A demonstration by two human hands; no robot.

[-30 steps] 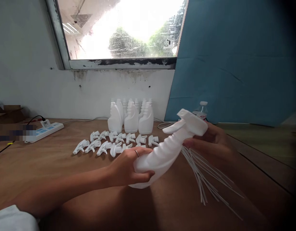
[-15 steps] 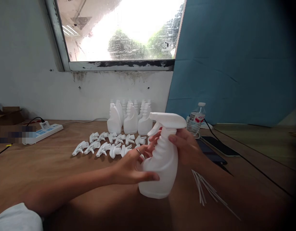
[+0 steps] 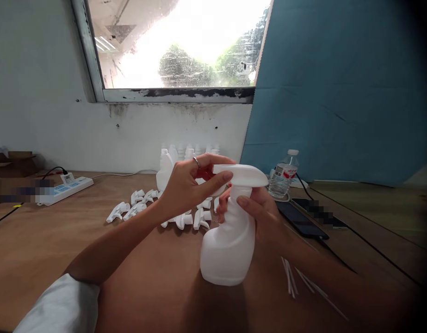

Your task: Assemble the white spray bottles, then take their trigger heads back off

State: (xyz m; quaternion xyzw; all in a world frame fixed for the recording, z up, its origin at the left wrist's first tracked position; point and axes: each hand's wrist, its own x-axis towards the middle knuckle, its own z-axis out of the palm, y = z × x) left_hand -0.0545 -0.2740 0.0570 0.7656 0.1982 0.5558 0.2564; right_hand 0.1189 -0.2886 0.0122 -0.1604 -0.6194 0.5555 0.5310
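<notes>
A white spray bottle (image 3: pixel 229 254) is upright in front of me, with a white trigger head (image 3: pixel 246 174) on its neck. My right hand (image 3: pixel 260 208) is wrapped round the neck, just under the head. My left hand (image 3: pixel 199 180) pinches the front of the trigger head, fingers on top and thumb along its side; the trigger itself is mostly hidden. Behind the left hand and forearm lie several loose white trigger heads (image 3: pixel 118 212) in rows on the table. Past them stand several white bottles without heads (image 3: pixel 163 169), partly covered by my left hand.
Thin white tubes (image 3: pixel 290 277) lie on the brown table (image 3: pixel 137 286) near my right forearm. Further right are a dark phone (image 3: pixel 301 219) with a cable and a clear water bottle (image 3: pixel 284 173). A power strip (image 3: pixel 69 189) and a cardboard box (image 3: pixel 21 164) are at the left.
My left hand has moved up from the bottle's body to the trigger head and closed on its front. The right hand stays round the neck. The view has shifted slightly.
</notes>
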